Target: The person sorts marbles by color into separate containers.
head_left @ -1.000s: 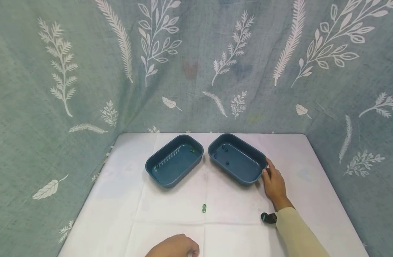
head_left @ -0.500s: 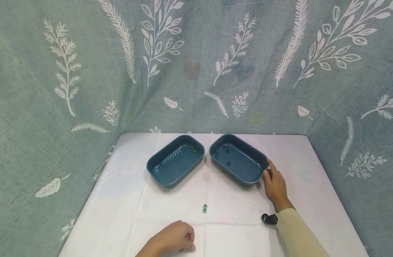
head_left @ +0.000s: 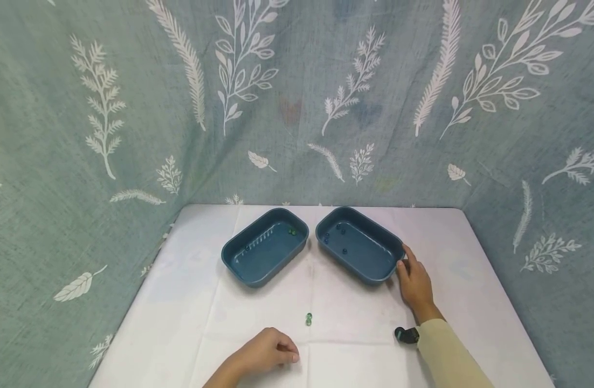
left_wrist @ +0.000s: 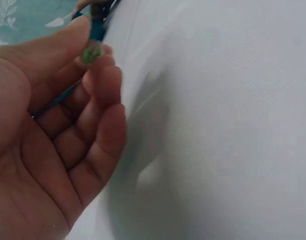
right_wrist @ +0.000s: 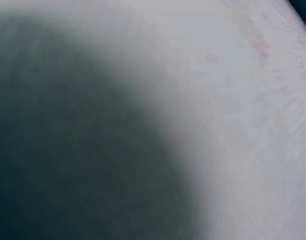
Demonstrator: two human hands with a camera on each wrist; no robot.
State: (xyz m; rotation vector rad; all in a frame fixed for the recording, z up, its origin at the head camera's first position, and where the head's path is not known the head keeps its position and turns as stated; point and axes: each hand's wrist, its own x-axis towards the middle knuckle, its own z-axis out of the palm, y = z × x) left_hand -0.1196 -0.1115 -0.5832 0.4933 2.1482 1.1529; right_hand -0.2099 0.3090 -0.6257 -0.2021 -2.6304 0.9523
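My left hand point(head_left: 265, 351) is above the white cloth near the front, its fingers bent. In the left wrist view, a green marble point(left_wrist: 91, 54) shows between the thumb and fingertips, pinched there. Two green marbles point(head_left: 309, 319) lie on the cloth just ahead of that hand. At the right, my right hand point(head_left: 416, 285) rests against the outer end of the right blue tray point(head_left: 395, 237), thumb and fingers spread along its corner. The left blue tray point(head_left: 231, 240) holds two green marbles point(head_left: 292, 231) and a dark marble point(head_left: 247, 248). The right wrist view is mostly dark blur.
Several dark blue marbles point(head_left: 344, 251) lie in the right tray. A patterned grey-green fabric point(head_left: 287, 108) hangs behind and at both sides of the white-covered table point(head_left: 355, 345). A black camera point(head_left: 406, 335) sits at the right wrist.
My left hand has come up from the bottom edge onto the cloth. The dark marble in the left tray has shifted slightly right. The right hand stays at its tray.
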